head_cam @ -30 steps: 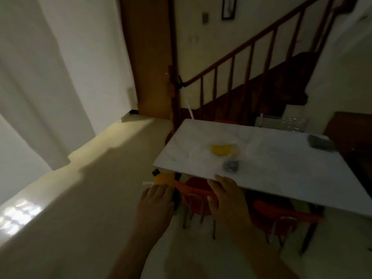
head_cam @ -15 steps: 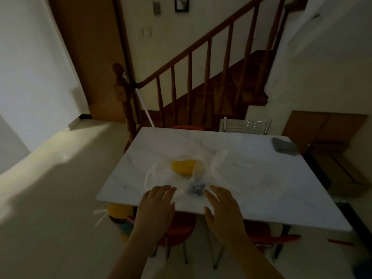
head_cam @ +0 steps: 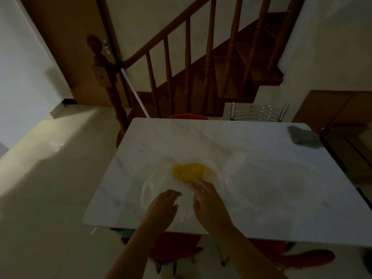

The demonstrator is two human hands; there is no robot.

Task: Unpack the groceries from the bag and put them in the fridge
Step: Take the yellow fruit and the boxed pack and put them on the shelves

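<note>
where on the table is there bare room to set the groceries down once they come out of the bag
Bare marble runs along the far edge of the table and across the right side, between the clear bag and the grey cloth. It is crowded near the front middle: both hands are on the bag beside the yellow item.

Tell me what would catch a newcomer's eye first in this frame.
The yellow item inside the clear plastic bag stands out, near the middle of the white marble table. Both hands, left hand and right hand, reach onto the bag at the near edge. Behind rises a wooden staircase.
</note>
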